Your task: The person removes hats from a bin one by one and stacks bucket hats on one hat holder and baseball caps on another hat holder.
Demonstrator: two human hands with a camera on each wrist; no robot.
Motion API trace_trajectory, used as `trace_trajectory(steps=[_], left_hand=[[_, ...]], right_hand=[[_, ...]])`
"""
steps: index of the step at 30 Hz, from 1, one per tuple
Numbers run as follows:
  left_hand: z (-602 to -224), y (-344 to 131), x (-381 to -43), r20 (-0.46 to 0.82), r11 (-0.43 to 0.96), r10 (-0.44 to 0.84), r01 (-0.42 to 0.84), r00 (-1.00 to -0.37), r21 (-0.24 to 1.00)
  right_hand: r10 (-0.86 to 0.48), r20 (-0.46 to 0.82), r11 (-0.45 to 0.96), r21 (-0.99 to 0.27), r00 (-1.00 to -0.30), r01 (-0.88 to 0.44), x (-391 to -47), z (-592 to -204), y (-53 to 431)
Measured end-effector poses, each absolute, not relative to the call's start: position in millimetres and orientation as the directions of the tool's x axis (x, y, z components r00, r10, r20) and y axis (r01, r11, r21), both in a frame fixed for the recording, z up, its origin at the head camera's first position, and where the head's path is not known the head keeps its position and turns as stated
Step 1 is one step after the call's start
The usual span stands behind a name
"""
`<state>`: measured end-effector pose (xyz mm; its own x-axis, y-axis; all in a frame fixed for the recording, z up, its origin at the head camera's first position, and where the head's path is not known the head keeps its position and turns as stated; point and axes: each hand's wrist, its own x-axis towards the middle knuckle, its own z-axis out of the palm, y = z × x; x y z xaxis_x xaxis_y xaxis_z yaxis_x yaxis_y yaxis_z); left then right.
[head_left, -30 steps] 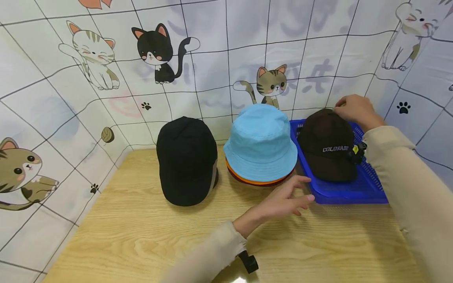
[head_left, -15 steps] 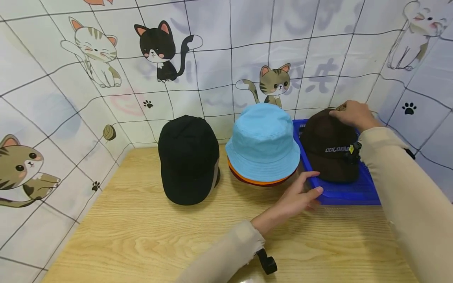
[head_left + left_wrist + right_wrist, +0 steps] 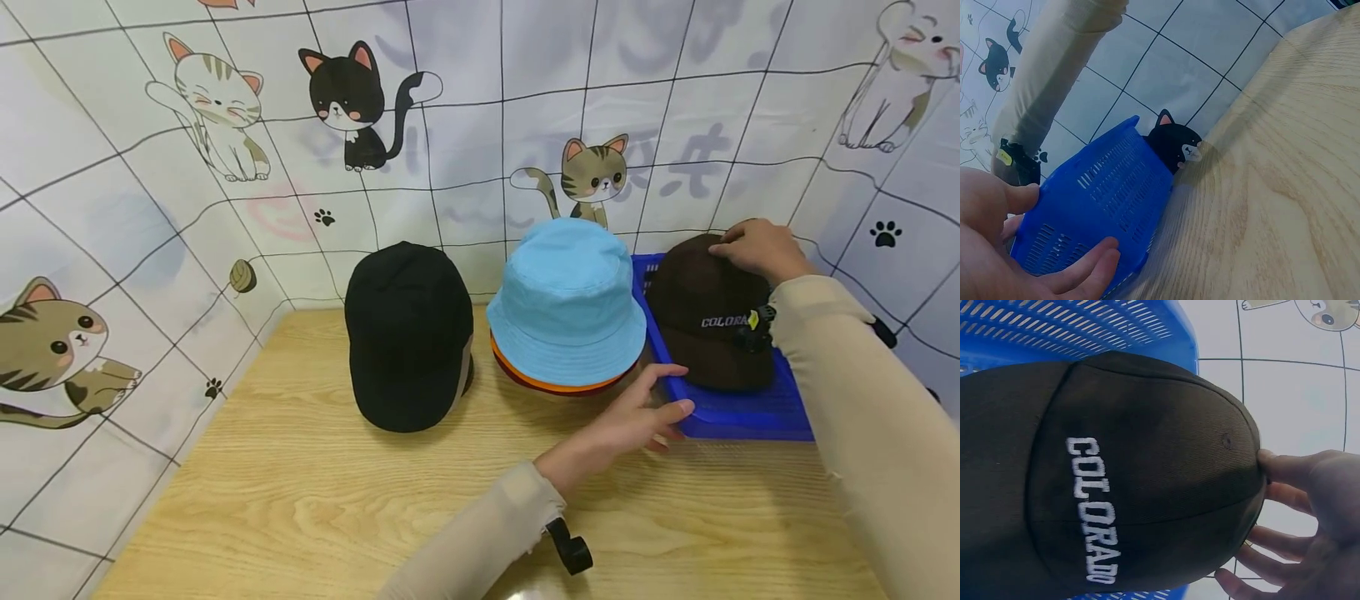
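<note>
A dark brown baseball cap point(image 3: 1141, 450) with COLORADO in white letters sits in a blue plastic basket point(image 3: 742, 425) at the right. My right hand point(image 3: 765, 248) pinches the top of its crown; in the right wrist view the thumb lies on the cloth and the other fingers reach behind the cap. Low at the basket's near left corner is my left hand point(image 3: 626, 421), its fingers spread and lightly bent. Seen from the left wrist, its thumb meets the basket rim and two long fingers point(image 3: 1094, 265) lie against the slotted side.
Left of the basket stands a stack of bucket hats point(image 3: 566, 308), light blue on top with orange and dark red brims beneath. A black cap point(image 3: 408, 333) is farther left on the wooden table point(image 3: 300, 483). A cat-patterned cloth point(image 3: 465, 150) rises behind.
My left hand has moved right onto the basket's corner. My right hand has come slightly lower onto the cap's crown. The hats and basket stay put while the view shifts a little.
</note>
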<state>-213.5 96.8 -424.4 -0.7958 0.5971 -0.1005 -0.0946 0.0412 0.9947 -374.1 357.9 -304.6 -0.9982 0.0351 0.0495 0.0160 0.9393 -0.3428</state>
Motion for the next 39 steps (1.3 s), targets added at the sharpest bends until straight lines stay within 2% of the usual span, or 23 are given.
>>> trace_trajectory(steps=[15, 26, 33, 39], left_hand=[[-425.3, 100.8, -212.2, -0.101, 0.055, 0.611, -0.085, -0.785, 0.995], [-422.9, 100.1, -212.2, -0.099, 0.05, 0.603, -0.086, -0.792, 0.995], [-422.7, 97.7, -214.5, -0.103, 0.059, 0.598, -0.084, -0.795, 0.995], [-421.7, 96.8, -214.9, -0.11, 0.067, 0.588, -0.087, -0.801, 0.994]], right_hand=[[-0.018, 0.146, 0.947, -0.316, -0.989, -0.063, -357.7, -304.8, 375.1], [0.068, 0.26, 0.947, -0.32, -0.963, -0.02, -336.7, -294.7, 377.2], [0.163, 0.377, 0.926, -0.377, -0.912, 0.009, -317.1, -275.7, 365.2], [0.252, 0.535, 0.898, -0.44, -0.807, -0.011, -297.1, -250.6, 348.3]])
